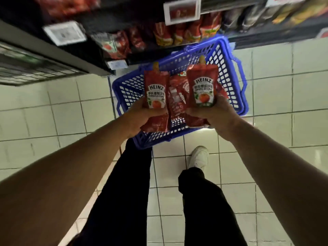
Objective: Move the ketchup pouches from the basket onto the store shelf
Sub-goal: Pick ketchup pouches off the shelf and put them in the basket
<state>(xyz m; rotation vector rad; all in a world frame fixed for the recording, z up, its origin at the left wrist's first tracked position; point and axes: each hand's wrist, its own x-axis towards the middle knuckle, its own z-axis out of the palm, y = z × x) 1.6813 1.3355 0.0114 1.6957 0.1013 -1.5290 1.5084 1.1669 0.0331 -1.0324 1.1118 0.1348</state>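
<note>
My left hand grips the lower half of a red Heinz ketchup pouch, held upright with its spout up. My right hand grips a second ketchup pouch the same way. Both pouches hover above a blue plastic basket standing on the tiled floor. More red ketchup pouches lie inside the basket between my hands. The store shelf runs just beyond the basket, with red pouches standing in a row on it.
A price tag hangs from the shelf edge above the row, another tag to the left. Darker packages fill the shelf to the right. My legs and a white shoe stand on the tiles below the basket.
</note>
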